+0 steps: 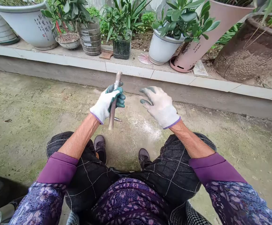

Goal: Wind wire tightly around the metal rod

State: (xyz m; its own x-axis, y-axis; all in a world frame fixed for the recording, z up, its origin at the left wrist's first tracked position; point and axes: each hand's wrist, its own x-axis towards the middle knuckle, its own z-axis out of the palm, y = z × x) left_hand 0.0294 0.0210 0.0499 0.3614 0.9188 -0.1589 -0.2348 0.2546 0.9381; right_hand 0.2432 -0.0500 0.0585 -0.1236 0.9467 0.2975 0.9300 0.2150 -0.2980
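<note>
My left hand (pixel 111 101), in a white glove with green coated fingers, is closed around a brownish stick (pixel 113 114). The stick slants nearly upright, with a silvery, ridged band near its upper end; whether this is wound wire or thread I cannot tell. Close to its lower end shows a short grey metal piece (pixel 118 119), seemingly on the ground. To the right, my right hand (pixel 158 104) wears a matching glove. Its fingers are apart, slightly blurred, with nothing in them. White powder (pixel 148 129) is scattered on the concrete below the right hand.
A low tiled ledge (pixel 128 70) runs across ahead, bearing several potted plants, among them a white pot (pixel 163 48), a pink pot (pixel 195 47) and a clear square container (pixel 122 48). My shoes (pixel 100 147) are on the mossy concrete. A dark wheel-like object (pixel 0 193) stands at lower left.
</note>
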